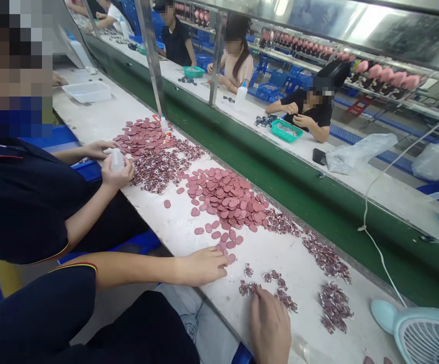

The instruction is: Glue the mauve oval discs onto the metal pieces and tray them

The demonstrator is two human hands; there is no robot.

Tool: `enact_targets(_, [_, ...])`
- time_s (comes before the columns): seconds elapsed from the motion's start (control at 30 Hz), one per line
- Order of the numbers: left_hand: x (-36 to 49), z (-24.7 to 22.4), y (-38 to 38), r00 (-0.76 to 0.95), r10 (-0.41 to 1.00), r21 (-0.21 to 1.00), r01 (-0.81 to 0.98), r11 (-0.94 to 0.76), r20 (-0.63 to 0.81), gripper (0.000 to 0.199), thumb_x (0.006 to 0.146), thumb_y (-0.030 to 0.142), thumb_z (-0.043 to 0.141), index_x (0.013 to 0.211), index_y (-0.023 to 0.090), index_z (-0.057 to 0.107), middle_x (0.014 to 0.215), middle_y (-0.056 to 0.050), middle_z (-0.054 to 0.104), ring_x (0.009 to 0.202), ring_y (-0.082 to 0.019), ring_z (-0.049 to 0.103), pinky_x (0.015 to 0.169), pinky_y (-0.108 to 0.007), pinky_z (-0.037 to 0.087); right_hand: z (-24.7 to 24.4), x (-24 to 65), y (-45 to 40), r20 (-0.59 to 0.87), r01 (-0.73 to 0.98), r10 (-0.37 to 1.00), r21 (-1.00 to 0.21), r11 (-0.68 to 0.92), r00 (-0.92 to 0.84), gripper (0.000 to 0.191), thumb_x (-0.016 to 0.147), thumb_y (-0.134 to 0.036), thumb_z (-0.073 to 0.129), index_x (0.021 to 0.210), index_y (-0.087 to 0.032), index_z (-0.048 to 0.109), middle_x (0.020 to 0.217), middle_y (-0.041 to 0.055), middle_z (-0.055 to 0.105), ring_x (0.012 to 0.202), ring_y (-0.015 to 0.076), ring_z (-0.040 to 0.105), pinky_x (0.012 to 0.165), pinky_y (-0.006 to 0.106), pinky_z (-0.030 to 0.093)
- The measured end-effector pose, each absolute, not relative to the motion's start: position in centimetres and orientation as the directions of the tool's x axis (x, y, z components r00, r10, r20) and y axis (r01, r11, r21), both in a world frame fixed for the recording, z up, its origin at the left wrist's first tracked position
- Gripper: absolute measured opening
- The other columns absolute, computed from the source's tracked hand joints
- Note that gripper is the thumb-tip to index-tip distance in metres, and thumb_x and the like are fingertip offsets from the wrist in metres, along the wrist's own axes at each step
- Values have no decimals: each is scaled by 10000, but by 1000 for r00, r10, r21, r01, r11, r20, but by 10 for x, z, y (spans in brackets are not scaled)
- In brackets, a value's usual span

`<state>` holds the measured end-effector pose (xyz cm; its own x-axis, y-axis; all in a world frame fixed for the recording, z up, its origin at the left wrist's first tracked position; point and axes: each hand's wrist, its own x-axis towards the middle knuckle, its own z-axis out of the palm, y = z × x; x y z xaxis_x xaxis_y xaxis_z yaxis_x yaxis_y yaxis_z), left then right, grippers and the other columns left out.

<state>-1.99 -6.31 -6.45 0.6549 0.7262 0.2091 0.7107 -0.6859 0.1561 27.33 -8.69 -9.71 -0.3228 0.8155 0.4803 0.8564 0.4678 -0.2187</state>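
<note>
My left hand (204,265) lies on the white table, fingers stretched out and slightly bent. Its fingertips touch pink oval discs (231,258) at the edge of a large heap of pink ovals (227,199). Close to the table's front edge, my right hand (270,321) is closed, with thumb and fingertips together on a small dark-red, white-edged piece (247,288). Similar small pieces (280,288) lie in a loose cluster just beyond it. Another pile of these pieces (335,306) sits farther right.
On my left a co-worker's hands (117,169) hold a white bottle (116,160) beside more ovals (143,135) and small pieces (159,169). A light-blue fan (428,328) stands at the right. Across a green channel (250,172), people work at another table with green baskets (286,131).
</note>
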Motion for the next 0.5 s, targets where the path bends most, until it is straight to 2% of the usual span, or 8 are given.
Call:
enact_targets(0.13, [-23,-63,-58,718,662,178,637,-750,216,60,917,165,759,897,185,706,1021,-56,702,910,-195,599,791,-343,439,-87,281,-85,498,881,827,-226,415,-262,254,1013,-417,599,1091,-224,744,1016,53,830,944,249,765,890,427,612])
enact_targets(0.23, [-22,-64,-53,713,666,224,628,-746,219,37,924,162,732,901,187,716,1002,-73,708,880,-202,606,756,-338,453,-87,291,-84,554,912,808,-195,362,-202,261,995,-387,623,1089,-192,769,1025,96,814,938,274,756,880,448,601])
enact_targets(0.33, [-22,-62,-48,678,701,308,633,-710,222,24,903,177,726,926,180,730,992,-89,710,875,-218,624,745,-334,484,-89,294,-85,564,916,796,-161,366,-219,276,981,-379,628,1079,-176,788,1034,119,777,903,286,735,834,465,601])
enact_targets(0.5, [-26,-51,-45,589,773,523,593,-612,236,270,937,188,648,1187,208,748,1124,-67,720,895,-155,665,782,-263,538,-86,280,-91,521,891,804,-162,423,-287,308,980,-369,626,1178,-169,754,1078,116,753,980,283,712,878,467,597])
